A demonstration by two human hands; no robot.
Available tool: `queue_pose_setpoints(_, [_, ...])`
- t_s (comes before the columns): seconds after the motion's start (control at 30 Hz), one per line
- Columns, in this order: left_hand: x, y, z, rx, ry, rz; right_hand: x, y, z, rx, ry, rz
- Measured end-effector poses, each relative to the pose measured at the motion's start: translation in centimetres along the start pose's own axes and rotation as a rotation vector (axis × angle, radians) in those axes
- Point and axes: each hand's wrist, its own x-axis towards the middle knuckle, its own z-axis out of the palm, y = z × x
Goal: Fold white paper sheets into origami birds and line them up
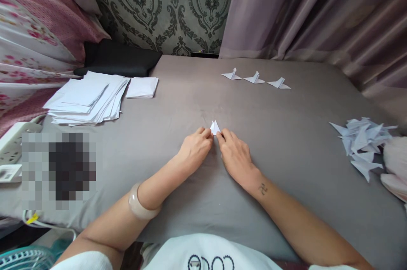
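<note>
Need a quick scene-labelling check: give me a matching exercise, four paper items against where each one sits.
Things:
1. small folded piece
2. three folded shapes
3. loose sheet stack
4. heap of folded pieces

Places:
A. far left of the grey surface
B. right edge
C. between the fingertips of left hand and right hand
D. in a row at the far side, near the curtain

Pairs: 1-C, 2-D, 3-A, 4-B

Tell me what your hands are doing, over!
Left hand and right hand pinching small folded paper on grey sheet. Nothing in the way.
</note>
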Motion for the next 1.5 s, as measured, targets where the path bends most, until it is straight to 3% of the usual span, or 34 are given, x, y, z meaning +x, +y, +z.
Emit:
queue_pose_setpoints(0.2, [-0.1, -0.4, 0.3, 0.001, 0.022, 0.015, -0.2, 0.2, 0.0, 0.021, 0.006, 0.007])
queue_pose_setpoints(0.3, [0.1, -1.1, 1.0, -0.08, 0.106, 0.0, -0.1, 0.5, 0.7, 0.092, 0.073, 0.014])
queue_pose_setpoints(0.47, [1.1, -2.6, 2.1, -0.46, 0.348, -0.108, 1.2, 2.3, 2.5, 0.544, 0.322, 0.163])
queue_pose_setpoints(0.53, [1.4, -2.9, 2.1, -0.609, 0.37, -0.183, 1.6, 2.9, 2.8, 0.696, 0.365, 0.226])
queue_pose_setpoints(0.63, [1.5, -3.0, 1.9, -0.724, 0.378, -0.225, 1.9, 3.0, 2.8, 0.79, 0.366, 0.213])
queue_pose_setpoints(0.8, [1.4, -3.0, 2.0, -0.75, 0.401, -0.158, 1.6, 2.6, 2.6, 0.784, 0.341, 0.139])
queue_pose_setpoints(1.03, [1.4, -3.2, 2.0, -0.769, 0.381, -0.187, 1.2, 2.3, 2.1, 0.687, 0.27, 0.102])
queue_pose_setpoints(1.33, [1.0, -2.8, 2.2, -0.646, 0.403, 0.038, 1.2, 2.2, 2.5, 0.627, 0.242, 0.178])
queue_pose_setpoints(1.5, [1.2, -3.1, 2.6, -0.579, 0.398, 0.108, 1.1, 2.3, 2.2, 0.624, 0.228, 0.124])
